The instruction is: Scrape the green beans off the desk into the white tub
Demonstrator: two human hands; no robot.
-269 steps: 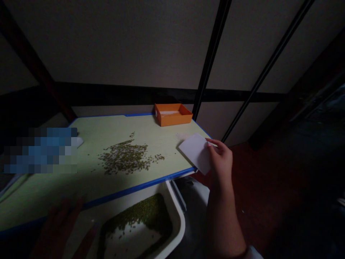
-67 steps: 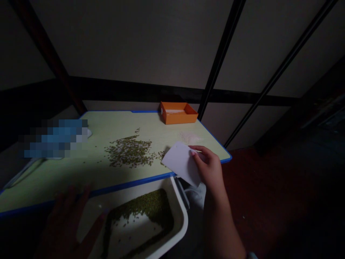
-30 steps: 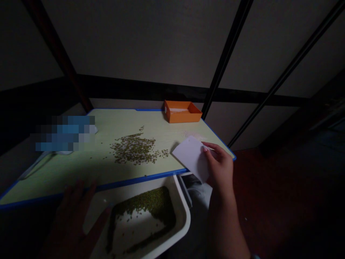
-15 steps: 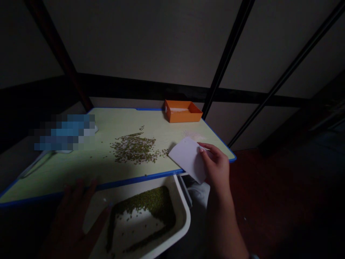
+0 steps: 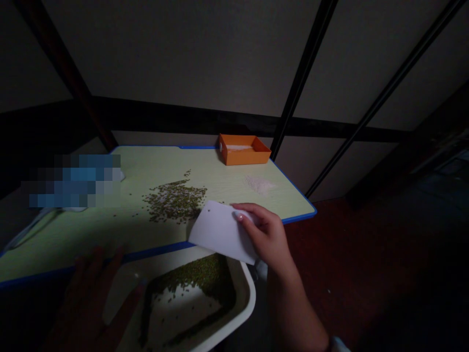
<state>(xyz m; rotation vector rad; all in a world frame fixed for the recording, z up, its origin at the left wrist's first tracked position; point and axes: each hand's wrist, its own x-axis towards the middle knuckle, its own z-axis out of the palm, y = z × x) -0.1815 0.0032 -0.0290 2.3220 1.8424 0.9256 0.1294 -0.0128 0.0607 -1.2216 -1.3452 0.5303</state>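
Note:
My right hand [image 5: 266, 234] grips a thin white scraper [image 5: 222, 230] with a small hole near one corner. The scraper is tilted across the table's blue front edge, beside a scattered heap of small green bean-like grains [image 5: 176, 200]. Below that edge is a white tray [image 5: 251, 298] with more green grains [image 5: 205, 274], thickest along its far and right sides. Over the tray's left part, in deep shadow, my left hand [image 5: 98, 298] has its fingers spread. Whether it touches the tray is hard to tell.
An orange open box [image 5: 247, 156] with something white inside stands at the back right of the pale green table [image 5: 146, 161]. In front of it lies a patch of fine whitish grains [image 5: 259, 184]. A blurred-out blue item [image 5: 76, 181] is at left. Panelled wall [image 5: 183, 58] rises behind.
My right hand has moved left with the scraper, over to the heap's right edge and the tray's far rim. The left hand stays over the tray. The view has shifted slightly.

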